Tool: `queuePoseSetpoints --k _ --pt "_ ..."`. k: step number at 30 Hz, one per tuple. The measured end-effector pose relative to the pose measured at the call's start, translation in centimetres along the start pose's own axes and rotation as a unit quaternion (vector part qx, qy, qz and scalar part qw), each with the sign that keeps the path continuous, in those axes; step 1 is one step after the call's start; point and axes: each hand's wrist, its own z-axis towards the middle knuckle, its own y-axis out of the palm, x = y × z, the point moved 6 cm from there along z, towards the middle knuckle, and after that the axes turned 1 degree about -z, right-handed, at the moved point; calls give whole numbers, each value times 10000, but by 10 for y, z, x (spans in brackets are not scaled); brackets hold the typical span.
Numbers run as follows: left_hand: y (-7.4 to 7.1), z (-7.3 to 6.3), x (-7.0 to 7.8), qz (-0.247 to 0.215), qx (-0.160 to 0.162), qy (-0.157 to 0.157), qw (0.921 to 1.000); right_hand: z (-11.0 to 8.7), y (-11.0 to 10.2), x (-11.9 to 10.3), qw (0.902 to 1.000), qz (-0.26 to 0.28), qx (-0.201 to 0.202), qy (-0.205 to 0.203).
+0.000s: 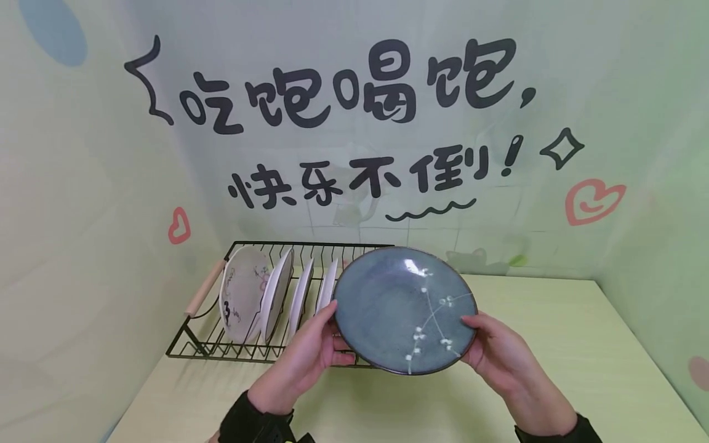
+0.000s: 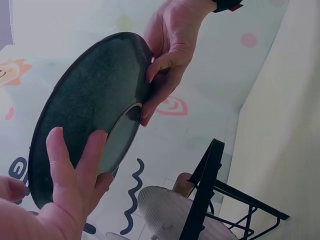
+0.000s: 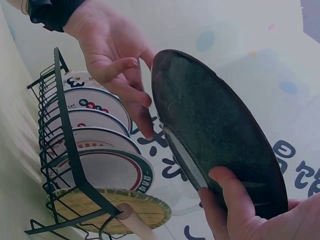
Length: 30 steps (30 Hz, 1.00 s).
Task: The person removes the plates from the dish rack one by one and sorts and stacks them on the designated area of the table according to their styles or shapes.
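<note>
A blue-grey glazed plate with white blossom sprigs is held up in front of the rack, tilted so its face shows in the head view. My left hand grips its left edge, thumb at the rim and fingers behind. At the right edge my right hand pinches the rim, with the thumb on the face. The left wrist view shows the plate's dark underside and pale foot ring, with my left fingers spread against it. In the right wrist view, my right fingers press the underside near the foot ring.
A black wire dish rack with wooden handles stands on the pale table, behind and left. Several white patterned plates stand upright in it. A round woven tan piece sits at the rack's other end. A printed cloth backdrop hangs behind.
</note>
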Motion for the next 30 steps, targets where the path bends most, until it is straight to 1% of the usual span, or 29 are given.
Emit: queuePoseSetpoints --k 2,5,8,11,15,19,21,23,25,27,29,30 --pt "-1 -1 2 14 -31 11 10000 -1 -3 -4 9995 266 -105 -118" --pt "-2 -2 4 34 -183 50 9998 -3 -8 -11 9955 862 -278 -288" --pt "-2 -3 5 48 -309 72 9995 -7 -18 -18 9871 1509 -316 -441" --pt "-3 -3 3 56 -344 63 9994 -10 -30 -23 9773 2027 -154 -602" --pt "-5 -3 0 87 -324 27 9994 -13 -49 -27 9624 2580 280 -800" --pt "-6 -2 -1 199 -301 56 9993 -14 -66 -27 9443 3036 940 -856" --pt "-6 -2 -2 282 -282 91 9992 -15 -75 -25 9348 3185 1359 -792" --pt "-7 -2 -2 373 -271 117 9989 -15 -82 -22 9231 3351 1759 -691" --pt "-7 -3 -3 451 -266 120 9986 -14 -90 -17 9081 3575 2103 -580" --pt "-8 -3 -4 491 -266 110 9984 -11 -98 -10 8950 3758 2359 -452" --pt "-8 -3 -4 512 -253 102 9983 -9 -104 -3 8864 3869 2524 -312" --pt "-8 -3 -4 526 -252 112 9982 -8 -108 1 8839 3886 2588 -251"
